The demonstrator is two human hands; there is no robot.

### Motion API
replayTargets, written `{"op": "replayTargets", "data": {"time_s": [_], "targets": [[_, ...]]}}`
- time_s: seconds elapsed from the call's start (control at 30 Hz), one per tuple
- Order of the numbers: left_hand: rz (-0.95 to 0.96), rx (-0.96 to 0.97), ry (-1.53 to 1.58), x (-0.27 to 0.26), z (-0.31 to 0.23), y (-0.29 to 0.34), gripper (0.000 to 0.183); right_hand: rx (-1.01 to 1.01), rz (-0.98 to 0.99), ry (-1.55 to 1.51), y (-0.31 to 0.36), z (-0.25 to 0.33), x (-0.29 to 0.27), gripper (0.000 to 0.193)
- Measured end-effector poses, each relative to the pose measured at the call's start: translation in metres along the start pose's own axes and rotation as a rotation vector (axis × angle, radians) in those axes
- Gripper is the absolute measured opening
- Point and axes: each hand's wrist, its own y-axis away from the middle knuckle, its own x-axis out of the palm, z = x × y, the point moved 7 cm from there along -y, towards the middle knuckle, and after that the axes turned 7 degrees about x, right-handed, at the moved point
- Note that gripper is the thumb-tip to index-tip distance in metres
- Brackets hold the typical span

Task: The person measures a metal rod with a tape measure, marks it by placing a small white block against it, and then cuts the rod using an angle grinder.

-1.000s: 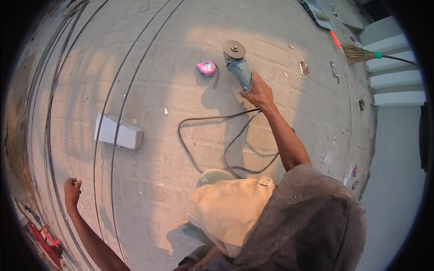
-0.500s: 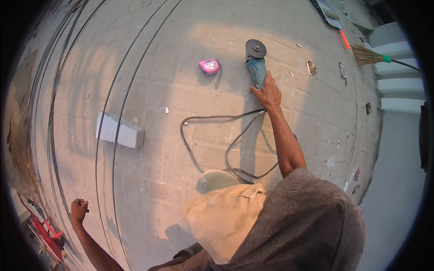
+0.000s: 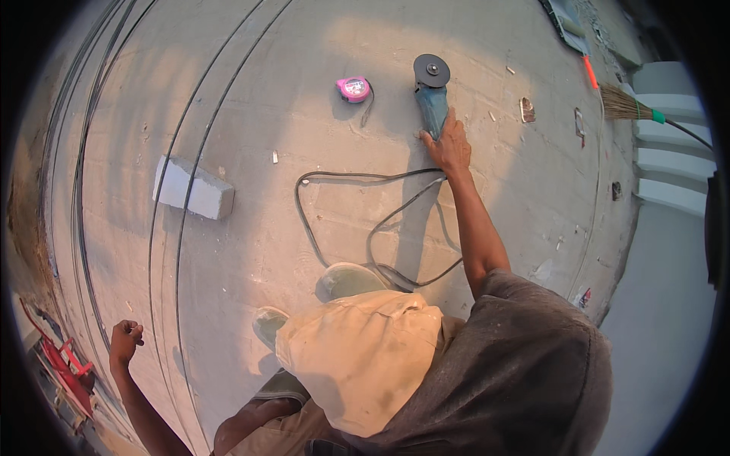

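Upper centre, the right hand (image 3: 451, 146) grips an angle grinder (image 3: 433, 108), its rear hidden. Lower left, the left hand (image 3: 124, 343) curls; whether around anything is unclear.

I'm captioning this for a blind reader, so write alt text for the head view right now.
A person's right hand holds a blue-grey angle grinder with a dark disc. To its left, a pink tape measure lies on the dusty floor. Farther left are a pale block, crossed by two dark cables, and the loosely curled left hand.
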Motion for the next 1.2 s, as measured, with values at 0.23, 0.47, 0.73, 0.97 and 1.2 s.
{"op": "replayTargets", "data": {"time_s": [0.23, 0.47, 0.73, 0.97, 1.2], "targets": [[-0.187, 0.184, 0.131, 0.022, 0.041, -0.041, 0.025, -0.177, -0.054, -0.022, -0.003, 0.026, 0.016, 0.089], [-0.498, 0.31, -0.079, 0.016, -0.023, -0.08, 0.035, -0.168, -0.259, 0.225, 0.013, 0.018, -0.057, 0.075], [-0.543, 0.442, -0.144, 0.04, 0.029, -0.112, 0.049, -0.938, -0.231, 0.285, 0.059, 0.301, -0.109, 0.037], [-0.532, 0.479, -0.026, 0.062, 0.024, -0.122, 0.052, -1.14, -0.054, 0.531, 0.078, 0.493, -0.086, 0.029], [-0.621, 0.508, -0.056, 0.085, 0.049, -0.114, 0.045, -1.271, 0.038, 0.512, 0.116, 0.56, -0.041, 0.029]]}}
